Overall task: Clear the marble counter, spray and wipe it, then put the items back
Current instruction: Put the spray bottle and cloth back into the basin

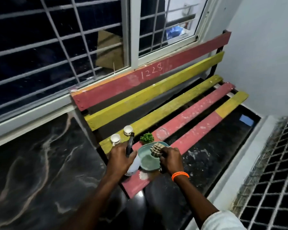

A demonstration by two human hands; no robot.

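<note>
marble counter (40, 156), dark and veined, lies bare at left below the window; its items sit on the slatted bench (181, 117) beside it. left hand (121, 156) wraps the black trigger neck of one white spray bottle (134, 165), likely light rigid plastic and best held there. right hand (170, 161) pinches one striped cloth (155, 149), soft and limp, over one teal bowl (146, 163). two small white cups (121, 134), probably fragile; one green plant (146, 137).
</note>
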